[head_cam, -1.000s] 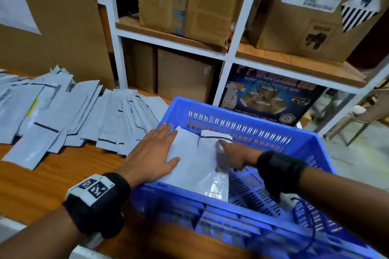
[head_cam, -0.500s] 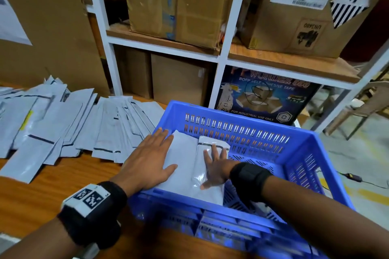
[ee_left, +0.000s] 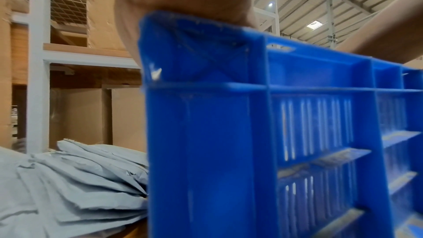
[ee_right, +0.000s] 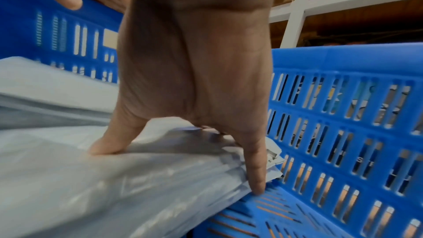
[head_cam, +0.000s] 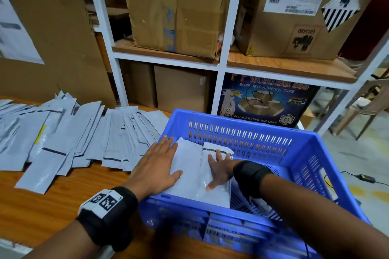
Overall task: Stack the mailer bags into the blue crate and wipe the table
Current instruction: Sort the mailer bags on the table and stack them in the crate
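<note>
Nearest, the right hand (head_cam: 219, 171) now lies flat, fingers spread, on the mailer stack (head_cam: 197, 176) inside the blue crate (head_cam: 303, 153); a second ago it was curled there. The left hand (head_cam: 156, 167) stays flat beside it. That batch looks settled. Beyond, loose mailer bags (head_cam: 69, 132) cover the tabletop (head_cam: 42, 200), so much stacking remains.

wood table (head_cam: 42, 202), mailer bags (head_cam: 69, 134), blue crate (head_cam: 305, 153)
</note>
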